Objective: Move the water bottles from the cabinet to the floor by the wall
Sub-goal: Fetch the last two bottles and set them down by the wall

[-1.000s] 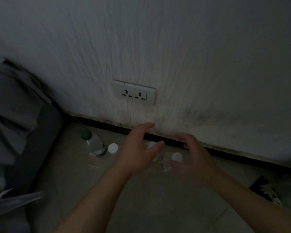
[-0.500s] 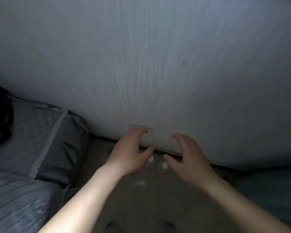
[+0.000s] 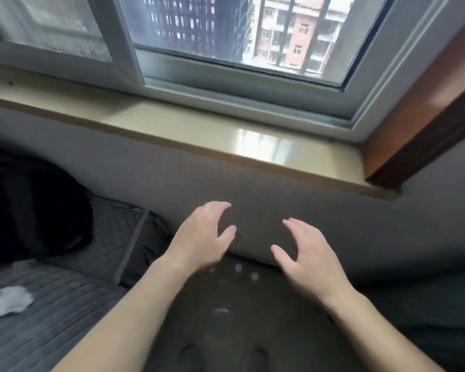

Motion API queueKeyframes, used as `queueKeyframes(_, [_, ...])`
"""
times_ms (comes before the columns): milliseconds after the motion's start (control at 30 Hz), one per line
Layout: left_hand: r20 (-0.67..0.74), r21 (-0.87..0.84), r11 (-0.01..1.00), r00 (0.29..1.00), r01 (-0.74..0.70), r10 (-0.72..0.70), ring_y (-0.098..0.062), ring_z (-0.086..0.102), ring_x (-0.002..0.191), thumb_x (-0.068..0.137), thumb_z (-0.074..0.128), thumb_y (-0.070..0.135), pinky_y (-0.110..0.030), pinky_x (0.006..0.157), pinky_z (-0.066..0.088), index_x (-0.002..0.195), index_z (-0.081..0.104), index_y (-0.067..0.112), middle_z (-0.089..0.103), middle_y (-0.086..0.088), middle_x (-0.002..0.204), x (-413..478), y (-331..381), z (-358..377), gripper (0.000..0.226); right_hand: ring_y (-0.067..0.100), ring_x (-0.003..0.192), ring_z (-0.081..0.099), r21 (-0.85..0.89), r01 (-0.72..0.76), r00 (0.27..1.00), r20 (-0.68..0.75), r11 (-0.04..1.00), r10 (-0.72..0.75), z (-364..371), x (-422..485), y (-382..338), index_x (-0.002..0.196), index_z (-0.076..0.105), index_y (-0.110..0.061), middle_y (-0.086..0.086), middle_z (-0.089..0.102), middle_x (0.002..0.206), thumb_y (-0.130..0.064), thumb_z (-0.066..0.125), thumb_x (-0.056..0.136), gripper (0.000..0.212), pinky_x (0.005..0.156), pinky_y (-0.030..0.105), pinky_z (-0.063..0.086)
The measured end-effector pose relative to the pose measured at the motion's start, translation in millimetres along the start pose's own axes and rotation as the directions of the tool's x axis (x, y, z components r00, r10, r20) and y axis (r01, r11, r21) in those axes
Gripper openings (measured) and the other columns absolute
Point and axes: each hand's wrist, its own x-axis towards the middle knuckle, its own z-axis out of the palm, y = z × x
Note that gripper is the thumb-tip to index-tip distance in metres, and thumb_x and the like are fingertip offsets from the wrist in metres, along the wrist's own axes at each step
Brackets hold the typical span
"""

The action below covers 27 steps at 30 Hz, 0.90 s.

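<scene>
Far below, on the dim floor by the wall, the water bottles show only as pale round caps [image 3: 238, 268], blurred and small, between my two forearms. My left hand [image 3: 202, 237] hovers high above them with loosely curved fingers and holds nothing. My right hand [image 3: 306, 253] is beside it, also relaxed and empty, thumb pointing left. The two hands are a short gap apart, and neither touches a bottle. The cabinet is not in view.
A bed with dark grey quilted bedding [image 3: 51, 318] and a pillow [image 3: 124, 237] lies on the left, with a white crumpled tissue [image 3: 11, 300] on it. Ahead, a beige window sill [image 3: 199, 127] runs under a sliding window [image 3: 226, 49]. A brown wooden panel [image 3: 427, 116] stands at the right.
The view has risen from the floor and wall socket up to the window. Both hands came up away from the bottles, still empty, and the bottles now look much smaller below.
</scene>
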Motion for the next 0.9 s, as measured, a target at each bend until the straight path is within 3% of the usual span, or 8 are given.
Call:
queueKeyframes(433, [-0.05,0.002,1.0,0.999,0.021,-0.021,-0.009,0.038,0.136,0.093,0.056,0.036,-0.027,0.112,0.031,0.142,0.044,0.022,0.046,0.009,0.146,-55,106,-112,0.053,0.013,0.137,0.034,0.0,-0.019,0.998,-0.054,1.0,0.019,-133,-46,-58,0.142,0.044,-0.017,-0.003,0.045,0.146,-0.041,0.054,0.092,0.056,0.112,0.025,0.025])
queueKeyframes(900, [-0.079,0.097,0.995,0.997,0.016,-0.008,-0.014,0.037,0.138,0.096,0.051,0.035,-0.026,0.111,0.026,0.143,0.043,0.019,0.044,0.003,0.149,-72,177,-129,0.051,0.022,0.132,0.04,-0.035,0.013,0.993,-0.121,0.999,-0.017,-197,-66,-47,0.139,0.047,-0.012,0.004,0.05,0.141,-0.034,0.054,0.092,0.052,0.109,0.034,0.032])
